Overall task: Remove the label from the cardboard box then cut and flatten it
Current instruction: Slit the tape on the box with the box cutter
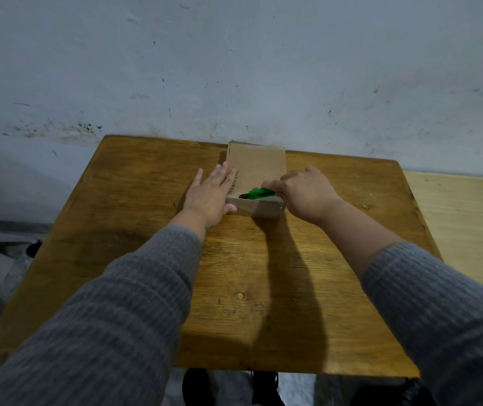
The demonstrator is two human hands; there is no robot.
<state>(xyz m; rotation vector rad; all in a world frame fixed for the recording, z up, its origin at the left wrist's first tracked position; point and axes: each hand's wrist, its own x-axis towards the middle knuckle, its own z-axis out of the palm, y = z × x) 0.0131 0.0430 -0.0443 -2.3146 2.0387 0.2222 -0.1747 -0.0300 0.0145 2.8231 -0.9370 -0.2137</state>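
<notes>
Cardboard box point(256, 171): brown, lies flat at the far middle of the wooden table point(134, 183), back edge near the wall; no label shows on its top face.
Left hand point(209, 194): fingers straight, palm pressing the box's left edge, thumb on its near face.
Right hand point(304, 191): curled round the green cutter point(259, 194), tip at the box's near top edge.
Step, judged: slitting that near edge.
Advice: shallow blade, stroke parallel to the edge; the tip points toward the left hand, so slide it clear.

Matt brown cardboard box point(256, 168), glossy green plastic cutter point(260, 194), worn grainy wooden table point(146, 183), ribbed grey knit sleeves point(134, 288)
</notes>
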